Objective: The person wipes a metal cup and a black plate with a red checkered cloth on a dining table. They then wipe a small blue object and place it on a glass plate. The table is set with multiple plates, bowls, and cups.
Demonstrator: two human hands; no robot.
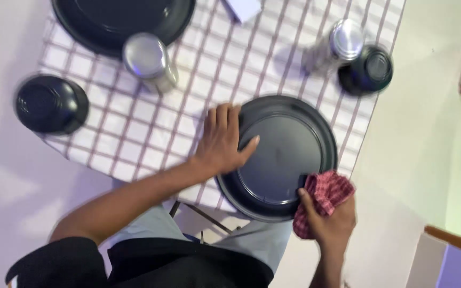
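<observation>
Gleaming round black plate [284, 144], flat, rimmed

A round black plate [281, 154] lies flat, its left rim under the left hand [222, 144]. A crumpled red checked cloth [324, 197], bunched in the right hand [332, 221], presses on the plate's lower right rim

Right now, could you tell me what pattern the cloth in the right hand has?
The cloth is red with a fine checked pattern, seen in the head view.
</observation>
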